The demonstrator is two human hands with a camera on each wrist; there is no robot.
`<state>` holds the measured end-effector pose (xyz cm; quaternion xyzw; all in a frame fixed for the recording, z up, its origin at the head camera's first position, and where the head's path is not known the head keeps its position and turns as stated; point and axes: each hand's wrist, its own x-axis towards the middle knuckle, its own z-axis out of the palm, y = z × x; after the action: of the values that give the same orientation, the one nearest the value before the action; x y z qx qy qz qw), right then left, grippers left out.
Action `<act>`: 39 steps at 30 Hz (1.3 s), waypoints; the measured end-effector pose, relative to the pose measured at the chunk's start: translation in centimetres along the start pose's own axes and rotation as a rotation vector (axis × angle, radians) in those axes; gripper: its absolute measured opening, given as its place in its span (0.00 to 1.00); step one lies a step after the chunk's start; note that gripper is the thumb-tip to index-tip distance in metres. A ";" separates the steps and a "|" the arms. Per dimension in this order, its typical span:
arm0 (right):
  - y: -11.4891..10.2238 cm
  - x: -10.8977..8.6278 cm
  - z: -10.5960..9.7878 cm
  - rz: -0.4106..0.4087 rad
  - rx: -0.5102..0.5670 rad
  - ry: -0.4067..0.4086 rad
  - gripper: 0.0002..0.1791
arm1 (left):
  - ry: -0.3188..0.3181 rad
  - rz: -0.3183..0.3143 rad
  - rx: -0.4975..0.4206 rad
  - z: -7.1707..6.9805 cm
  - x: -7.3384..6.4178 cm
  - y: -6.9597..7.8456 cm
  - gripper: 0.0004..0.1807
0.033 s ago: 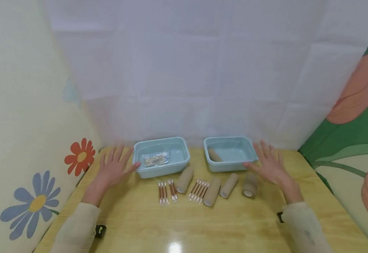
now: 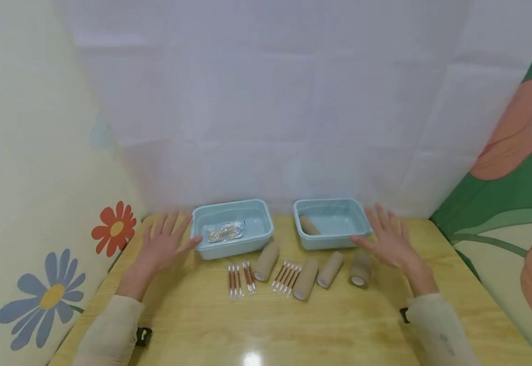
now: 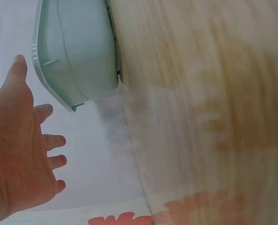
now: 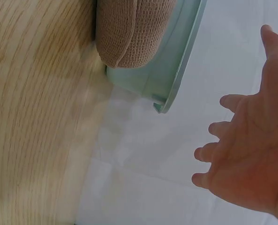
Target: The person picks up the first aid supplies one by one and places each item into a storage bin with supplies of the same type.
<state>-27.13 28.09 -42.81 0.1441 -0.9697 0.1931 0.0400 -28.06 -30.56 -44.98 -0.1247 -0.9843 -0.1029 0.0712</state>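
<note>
My left hand (image 2: 160,249) is held with fingers spread beside the left light-blue bin (image 2: 234,248), its thumb overlapping the rim in the head view. That bin holds a clear packet of cotton swabs (image 2: 226,232). To the other side, my right hand (image 2: 391,241) spreads its fingers by the right light-blue bin (image 2: 330,242), in which a tan bandage roll (image 2: 309,225) lies. Both palms are bare of any object in the wrist views. On the table before the bins lie clear-wrapped brown-stick swabs (image 2: 286,277) and several tan bandage rolls, one (image 4: 132,33) close to the right bin's wall.
More wrapped brown-stick swabs (image 2: 236,281) lie in front of the left bin. The wooden table (image 2: 266,325) meets a white sheet (image 2: 247,127) behind the bins. Painted walls stand at both sides, with a flower (image 2: 52,297) on the left one.
</note>
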 end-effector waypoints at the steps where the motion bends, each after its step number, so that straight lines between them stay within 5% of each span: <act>1: 0.1 0.0 0.1 0.001 0.000 -0.003 0.53 | -0.001 -0.002 -0.003 0.1 -0.2 0.1 0.48; 5: 0.1 -0.1 0.1 0.003 0.006 0.005 0.53 | 0.010 0.003 -0.017 0.4 -0.6 0.3 0.47; 13: -1.2 -0.5 -1.1 0.042 0.147 0.171 0.43 | 0.068 0.069 -0.042 0.2 0.7 0.6 0.44; 24: -2.0 -2.2 -1.9 0.020 0.138 0.180 0.30 | 0.081 0.124 -0.056 -0.6 0.4 1.7 0.43; 39: -3.4 -2.5 -1.2 -0.059 0.113 0.164 0.26 | 0.087 0.128 -0.052 -1.6 0.3 4.3 0.42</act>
<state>-23.74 26.17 -40.82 0.1584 -0.9460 0.2575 0.1170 -27.01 -26.74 -42.59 -0.1846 -0.9672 -0.1291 0.1172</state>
